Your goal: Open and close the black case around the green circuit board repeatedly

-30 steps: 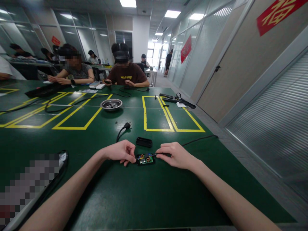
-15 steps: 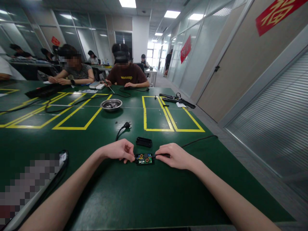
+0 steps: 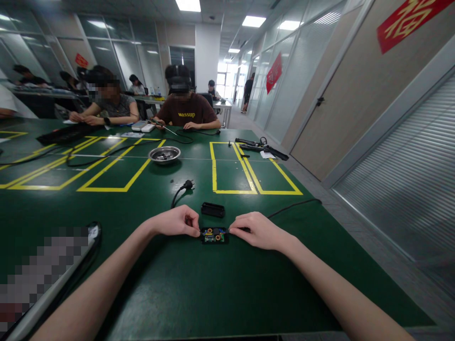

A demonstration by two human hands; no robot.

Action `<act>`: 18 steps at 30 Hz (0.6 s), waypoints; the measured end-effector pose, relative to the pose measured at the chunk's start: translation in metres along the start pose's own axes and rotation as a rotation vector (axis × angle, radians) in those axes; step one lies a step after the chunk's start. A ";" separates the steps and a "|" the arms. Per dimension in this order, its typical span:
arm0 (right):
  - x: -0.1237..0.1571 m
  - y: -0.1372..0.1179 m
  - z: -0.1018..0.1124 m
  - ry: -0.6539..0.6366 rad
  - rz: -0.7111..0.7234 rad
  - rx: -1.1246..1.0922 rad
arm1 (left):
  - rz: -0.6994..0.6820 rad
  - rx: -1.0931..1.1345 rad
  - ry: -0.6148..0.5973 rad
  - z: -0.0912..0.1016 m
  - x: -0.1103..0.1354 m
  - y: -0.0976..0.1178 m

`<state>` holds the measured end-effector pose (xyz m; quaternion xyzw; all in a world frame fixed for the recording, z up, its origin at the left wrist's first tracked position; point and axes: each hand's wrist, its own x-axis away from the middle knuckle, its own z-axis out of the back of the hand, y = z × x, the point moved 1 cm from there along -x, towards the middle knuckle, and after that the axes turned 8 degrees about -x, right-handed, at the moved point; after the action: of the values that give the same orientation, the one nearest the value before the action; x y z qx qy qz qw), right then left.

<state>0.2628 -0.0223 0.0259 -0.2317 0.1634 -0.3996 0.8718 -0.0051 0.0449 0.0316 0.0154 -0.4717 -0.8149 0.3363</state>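
A small green circuit board (image 3: 215, 233) with copper-wound coils lies face up in an uncovered black plastic case (image 3: 214, 242) on the table in front of me. At the case's left end my left hand (image 3: 179, 221) is closed in a pinch on the cord there, though the fingers hide most of the grip. My right hand (image 3: 258, 229) pinches the black cable (image 3: 295, 206) where it enters the right end. Just beyond the case rests its black cover (image 3: 213, 210), hollow side up. A power plug (image 3: 187, 185) on a short length of cord lies behind my left wrist.
Metal parts sit in a steel bowl (image 3: 164, 155) farther back. Yellow tape (image 3: 234, 192) marks rectangles on the green table (image 3: 213, 293). Black tools or parts (image 3: 263, 148) lie at the far right. At left is a blurred-out device (image 3: 53, 274). Two people work across the table.
The lower fingers of my left hand have tucked in out of sight. The case and board have shifted very slightly right. My right hand stays almost still.
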 end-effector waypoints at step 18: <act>-0.008 0.009 -0.012 0.153 -0.072 0.128 | 0.008 -0.215 0.223 -0.005 -0.011 0.001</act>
<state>0.2575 -0.0144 0.0115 -0.1499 0.1953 -0.4567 0.8549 0.0055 0.0474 0.0266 0.0681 -0.3415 -0.8526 0.3896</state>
